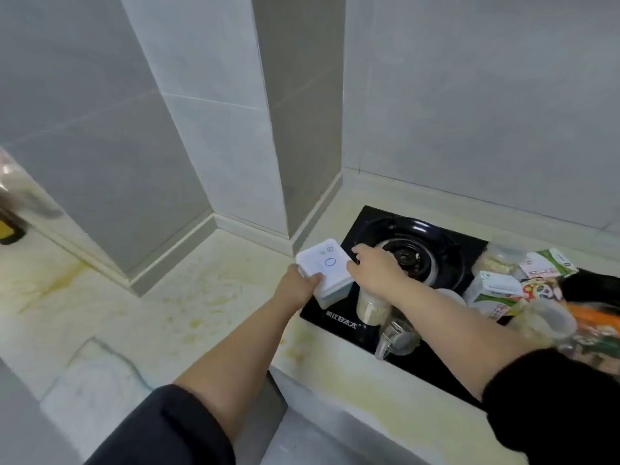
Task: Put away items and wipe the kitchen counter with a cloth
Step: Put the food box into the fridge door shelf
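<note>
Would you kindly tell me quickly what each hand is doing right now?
The left hand grips the white box at its near-left corner.
The right hand holds the same box by its right edge.

Grey tiled walls point(469, 95), jutting tiled column point(218, 129), pale baseboard point(174, 260)

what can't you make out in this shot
All head view:
- box underside: hidden by left hand and right hand; touching the stove or not, unclear.
- jar top: behind the right forearm.
- cartons: print blurred.
- dark object at the left edge: cut off, blurred.
</note>
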A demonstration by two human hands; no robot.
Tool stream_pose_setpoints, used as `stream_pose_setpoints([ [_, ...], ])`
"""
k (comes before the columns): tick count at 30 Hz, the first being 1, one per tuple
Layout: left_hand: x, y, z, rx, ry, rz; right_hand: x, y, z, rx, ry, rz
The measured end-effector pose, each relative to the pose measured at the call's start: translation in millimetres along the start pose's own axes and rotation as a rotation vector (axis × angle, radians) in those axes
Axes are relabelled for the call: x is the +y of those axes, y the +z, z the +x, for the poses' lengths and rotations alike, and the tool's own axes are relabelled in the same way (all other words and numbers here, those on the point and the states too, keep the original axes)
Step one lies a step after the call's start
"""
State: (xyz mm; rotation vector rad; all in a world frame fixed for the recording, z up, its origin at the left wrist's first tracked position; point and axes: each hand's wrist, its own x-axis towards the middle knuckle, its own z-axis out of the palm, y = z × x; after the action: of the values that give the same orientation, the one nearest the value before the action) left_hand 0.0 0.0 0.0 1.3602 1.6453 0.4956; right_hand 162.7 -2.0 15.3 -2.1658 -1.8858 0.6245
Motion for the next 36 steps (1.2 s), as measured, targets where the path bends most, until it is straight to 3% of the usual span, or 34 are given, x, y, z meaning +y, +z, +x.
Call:
stream_pose_setpoints([
  [8, -14.6, 0.5, 44.9, -0.080, -0.230, -0.531, -11.5, 17.2, 50.6, -0.145, 0.185, -0.080],
  [12, -11.8, -15.8, 44.0, -0.029, -0.239, -0.589, -20.0, 10.3, 54.6, -0.174, 0.157, -0.030],
  [17, 6.6, -47.7, 17.9, 0.016, -0.163, -0.651, -40.9, -14.5, 36.0, -0.121, 0.146, 0.344],
  [21, 21.4, -58.8, -25.5, 0.061, -0.093, -0.674, -43.4, -31.8, -1.3, -0.187, 0.173, 0.802],
  [25, 30.0, -54.1, -83.1, 0.112, -0.055, -0.677, -33.8, -43.3, -50.0, -0.316, 0.138, 1.062],
  [31, 19.9, -12.7, -204.6, 0.149, -0.013, -0.744, 12.3, -46.6, -153.8, -0.537, 0.071, 1.140],
  [36, -3.4, 34.2, -320.1, 0.196, -0.033, -0.764, 44.2, -48.8, -268.9, -0.551, 0.035, 1.121],
])
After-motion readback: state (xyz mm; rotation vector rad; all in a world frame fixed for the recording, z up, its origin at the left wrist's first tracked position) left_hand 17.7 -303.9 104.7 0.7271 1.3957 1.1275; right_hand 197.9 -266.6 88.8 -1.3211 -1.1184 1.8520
